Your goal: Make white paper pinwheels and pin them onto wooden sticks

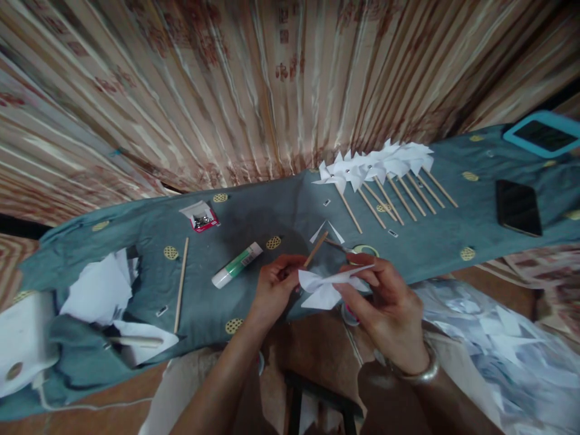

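My left hand (276, 290) is closed round a wooden stick (316, 248) whose far end points up and to the right. A white paper pinwheel (324, 290) is between my hands, and my right hand (389, 305) pinches its right side between thumb and fingers. The pinwheel's left part touches my left fingertips. Beyond my right hand lie scissors (366, 251), partly covered by it, beside thin white paper scraps (335, 232). A green and white glue stick (237, 265) lies to the left of my left hand.
Several finished pinwheels (385, 164) lie in a row at the back. On the left are a box of pins (200, 217), a loose stick (182, 285), paper sheets (100, 289) and a white device (25, 344). A phone (518, 207) and blue-framed device (544, 133) lie right; a plastic bag (507, 344) sits below.
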The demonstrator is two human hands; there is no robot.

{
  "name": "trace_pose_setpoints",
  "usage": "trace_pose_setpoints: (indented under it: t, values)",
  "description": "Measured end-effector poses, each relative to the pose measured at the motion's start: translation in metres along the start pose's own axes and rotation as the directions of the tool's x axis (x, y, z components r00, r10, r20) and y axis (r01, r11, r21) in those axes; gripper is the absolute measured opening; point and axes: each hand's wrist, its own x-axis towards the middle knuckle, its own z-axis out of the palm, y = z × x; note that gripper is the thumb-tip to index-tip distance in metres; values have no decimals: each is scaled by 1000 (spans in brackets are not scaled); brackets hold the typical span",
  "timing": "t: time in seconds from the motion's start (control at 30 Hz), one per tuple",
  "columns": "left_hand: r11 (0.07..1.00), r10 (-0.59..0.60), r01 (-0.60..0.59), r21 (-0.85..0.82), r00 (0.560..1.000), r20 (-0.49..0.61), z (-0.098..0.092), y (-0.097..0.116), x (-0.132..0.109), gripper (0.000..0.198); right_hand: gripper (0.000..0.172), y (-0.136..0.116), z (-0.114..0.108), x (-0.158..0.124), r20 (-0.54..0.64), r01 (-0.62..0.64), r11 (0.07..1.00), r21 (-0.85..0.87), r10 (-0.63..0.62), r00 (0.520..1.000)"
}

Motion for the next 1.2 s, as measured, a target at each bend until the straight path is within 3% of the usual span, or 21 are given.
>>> trace_pose_setpoints:
  t: [0.1,0.3,0.63,0.87,1.2]
  values:
    - [980,-61,71,-188,996,58,4,5,-12,29,36,-8,-4,-3,-46,106,993,-56,-109,993]
    - [961,-74,114,-250,984,164,5,9,-25,34,38,-18,-7,-2,-76,279,943,-182,-296,952]
    - [974,-28,76,-214,975,219,3,4,-30,43,47,-16,-7,-5,-105,251,961,-120,-264,959]
    - [976,-18,63,-207,977,214,0,-2,-31,30,56,-19,-13,-5,-47,293,948,-124,-301,953]
    - [967,-34,84,-239,978,207,3,4,-34,37,32,-36,-14,3,-71,345,905,-248,-372,925]
